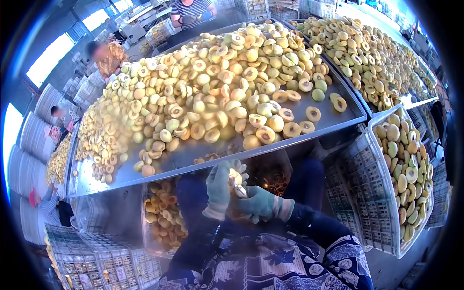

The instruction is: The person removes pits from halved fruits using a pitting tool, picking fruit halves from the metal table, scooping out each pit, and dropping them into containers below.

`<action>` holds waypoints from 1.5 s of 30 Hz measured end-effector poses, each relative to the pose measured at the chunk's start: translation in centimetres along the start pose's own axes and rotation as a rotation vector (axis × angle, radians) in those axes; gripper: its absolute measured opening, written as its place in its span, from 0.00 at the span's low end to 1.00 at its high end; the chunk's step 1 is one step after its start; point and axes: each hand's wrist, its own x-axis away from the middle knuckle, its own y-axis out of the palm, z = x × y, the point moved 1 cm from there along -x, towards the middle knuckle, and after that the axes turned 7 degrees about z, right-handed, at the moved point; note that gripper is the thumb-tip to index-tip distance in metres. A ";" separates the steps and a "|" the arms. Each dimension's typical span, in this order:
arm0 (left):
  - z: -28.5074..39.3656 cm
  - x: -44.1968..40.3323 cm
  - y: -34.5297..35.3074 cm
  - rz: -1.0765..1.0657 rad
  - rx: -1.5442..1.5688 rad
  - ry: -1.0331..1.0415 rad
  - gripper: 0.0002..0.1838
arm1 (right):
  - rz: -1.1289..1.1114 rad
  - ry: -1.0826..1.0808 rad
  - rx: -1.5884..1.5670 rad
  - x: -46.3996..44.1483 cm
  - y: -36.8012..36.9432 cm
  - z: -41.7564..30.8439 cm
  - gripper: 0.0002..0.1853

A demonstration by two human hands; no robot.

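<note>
Both my hands wear grey-green gloves and meet just below the front edge of the metal table [193,169]. My left hand [219,186] is closed around a pale yellow fruit half [235,177]. From the right, my right hand [263,204] grips a small metal tool [239,190], its end against the fruit. Part of the fruit is hidden by the fingers. Beyond the hands, a large pile of halved yellow fruit [212,92] covers much of the table, some halves with brown centres facing up.
A crate of fruit halves [365,186] stands at the right, another [166,212] is left of my legs. Brown scraps [275,186] lie below my hands. More crates [96,256] are at lower left. Several people work around the tables, one opposite [191,9].
</note>
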 end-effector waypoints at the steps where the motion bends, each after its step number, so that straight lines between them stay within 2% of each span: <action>1: -0.1 0.0 0.0 0.003 0.002 -0.007 0.16 | -0.077 0.063 -0.120 -0.3 -0.4 0.5 0.15; 3: 0.2 0.4 0.6 0.009 0.020 -0.012 0.15 | -0.234 0.192 -0.356 -1.0 -1.4 1.7 0.14; 7: 0.2 0.9 1.4 0.020 0.069 0.112 0.17 | -0.591 0.222 -0.892 -1.5 -0.8 3.0 0.14; 8: 0.2 0.7 1.3 0.049 0.037 0.111 0.17 | -0.604 0.182 -0.943 -1.6 -0.6 3.3 0.14; 11: 1.2 -1.4 -2.9 -0.075 0.037 0.269 0.16 | -0.628 0.047 -0.974 -1.0 -0.6 3.3 0.13; 12: 2.9 -1.2 -3.9 0.009 0.147 0.204 0.15 | -0.587 0.063 -0.966 -1.0 -1.1 3.1 0.12; 13: 4.3 -1.1 -5.2 0.190 -0.063 0.359 0.16 | -0.451 0.104 -0.836 -1.0 -1.5 2.8 0.11; 15: 7.4 -2.0 -9.2 0.264 -0.501 0.508 0.19 | -0.185 0.173 -0.567 -1.2 -2.4 1.7 0.10; 16: 9.5 -1.8 -10.7 0.319 -1.038 0.566 0.19 | -0.094 0.167 -0.471 -2.7 -2.9 3.2 0.10; 17: 10.1 -3.4 -13.6 0.274 -1.582 0.648 0.20 | -0.023 0.116 -0.389 -3.7 -3.0 4.4 0.10; 19: 12.1 -3.0 -8.4 0.429 -1.268 0.281 0.22 | 0.110 0.091 -0.313 -4.8 -2.4 4.9 0.09; 20: 11.1 -4.7 -8.3 0.398 -1.281 0.328 0.23 | 0.173 0.117 -0.322 -5.1 -1.9 4.5 0.08; 22: 7.4 -10.2 -9.6 0.321 -1.306 0.421 0.26 | 0.120 0.166 -0.341 -5.0 -1.5 3.5 0.07; 23: 5.7 -13.0 -9.7 0.290 -1.346 0.406 0.29 | 0.099 0.189 -0.352 -5.1 -1.6 3.3 0.07; 24: 4.9 -14.8 -8.0 0.267 -1.376 0.270 0.34 | 0.105 0.191 -0.399 -5.3 -1.7 3.5 0.06; 25: 3.5 -16.5 -6.6 0.290 -1.371 0.263 0.36 | 0.025 0.188 -0.454 -5.7 -2.2 3.9 0.06; 27: 1.9 -18.7 -4.3 0.268 -1.508 0.321 0.33 | -0.136 0.180 -0.564 -6.2 -3.2 4.4 0.07; 30: 2.8 -18.3 -2.2 0.337 -1.513 0.171 0.33 | 0.197 0.073 -0.129 -6.2 -3.7 3.4 0.04; 33: 3.3 -17.1 -3.6 0.179 -1.330 0.170 0.32 | 0.225 -0.109 -0.308 -7.2 -4.7 3.1 0.02; 34: 3.0 -16.1 -4.0 0.168 -1.270 0.362 0.34 | 0.359 0.000 -0.273 -6.9 -4.2 0.6 0.05; 37: 2.8 -11.2 -3.6 0.008 -1.299 0.870 0.39 | 0.405 -0.132 -0.407 -6.7 -3.0 -2.7 0.11; 39: 2.4 -9.0 -3.2 -0.213 -1.174 1.075 0.39 | 0.434 -0.155 -0.315 -7.5 -3.4 -2.4 0.12; 40: 3.4 -6.4 -1.5 -0.271 -1.081 0.968 0.37 | 0.449 -0.170 -0.268 -7.6 -3.5 -2.2 0.13; 43: 3.2 -4.4 -1.3 -0.323 -0.286 0.205 0.37 | 0.422 -0.204 -0.206 -6.4 -3.2 -2.4 0.10; 44: 3.3 -4.1 -0.8 -0.384 0.079 -0.052 0.32 | 0.370 -0.303 -0.246 -6.0 -3.0 -2.4 0.10; 45: 3.1 -3.9 -0.3 -0.410 0.064 -0.054 0.27 | 0.400 -0.349 -0.217 -5.7 -2.7 -2.3 0.10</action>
